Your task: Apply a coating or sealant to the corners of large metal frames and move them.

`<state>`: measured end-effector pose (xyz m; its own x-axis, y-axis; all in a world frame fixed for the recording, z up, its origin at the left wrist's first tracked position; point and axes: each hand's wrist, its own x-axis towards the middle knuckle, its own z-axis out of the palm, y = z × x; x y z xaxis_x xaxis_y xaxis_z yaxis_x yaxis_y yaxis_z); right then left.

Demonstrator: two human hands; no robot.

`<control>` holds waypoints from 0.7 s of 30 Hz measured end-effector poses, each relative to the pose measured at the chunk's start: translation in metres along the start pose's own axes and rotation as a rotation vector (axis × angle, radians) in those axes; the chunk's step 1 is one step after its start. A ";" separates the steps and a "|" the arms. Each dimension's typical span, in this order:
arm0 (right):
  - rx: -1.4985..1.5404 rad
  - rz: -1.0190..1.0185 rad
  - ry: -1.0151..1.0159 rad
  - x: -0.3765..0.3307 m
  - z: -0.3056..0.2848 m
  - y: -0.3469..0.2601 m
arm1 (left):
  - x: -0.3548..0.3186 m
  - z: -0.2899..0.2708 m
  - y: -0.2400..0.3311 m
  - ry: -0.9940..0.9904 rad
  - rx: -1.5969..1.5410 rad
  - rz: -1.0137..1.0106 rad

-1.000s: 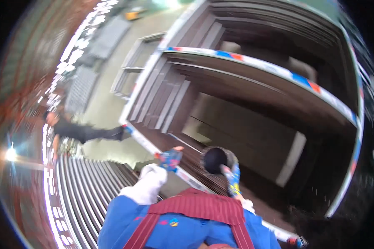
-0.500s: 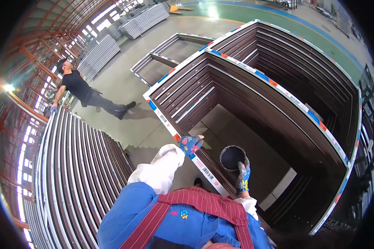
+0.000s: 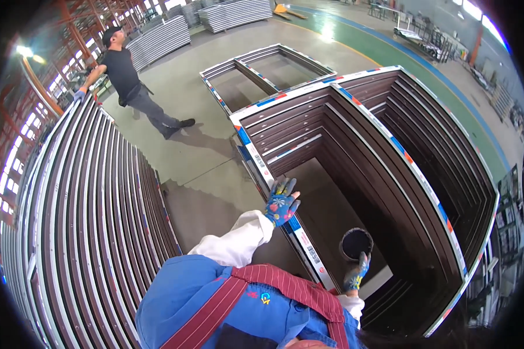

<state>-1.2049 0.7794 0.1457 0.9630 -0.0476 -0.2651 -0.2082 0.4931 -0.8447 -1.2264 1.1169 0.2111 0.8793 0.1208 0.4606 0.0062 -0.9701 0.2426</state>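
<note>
The left hand (image 3: 282,202) rests flat on the stiff, heavy-looking frame's (image 3: 308,251) near edge, while the right hand (image 3: 355,274) grips a round black container (image 3: 356,243).

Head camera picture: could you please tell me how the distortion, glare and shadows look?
Head view: strong fisheye, so the stacked frames bend toward a black rim; glare on the green floor; a lamp flares top left; the walking person casts a soft shadow; the gloved left hand is sharp.

White rectangular labels (image 3: 312,253) dot the frame's (image 3: 355,99) protective tape.
</note>
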 end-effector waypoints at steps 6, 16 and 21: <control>0.076 0.056 -0.092 -0.043 0.061 -0.017 | -0.053 -0.050 -0.128 0.063 0.011 -0.117; 0.323 0.089 -0.130 -0.088 0.281 0.027 | -0.256 -0.091 -0.382 -0.192 0.081 -0.735; 0.272 0.208 -0.202 -0.077 0.373 0.060 | -0.222 -0.082 -0.458 -0.184 -0.088 -0.836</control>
<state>-1.2277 1.1368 0.2884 0.9249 0.2362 -0.2979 -0.3757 0.6877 -0.6212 -1.4634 1.5521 0.0677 0.6656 0.7450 -0.0430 0.6561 -0.5568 0.5095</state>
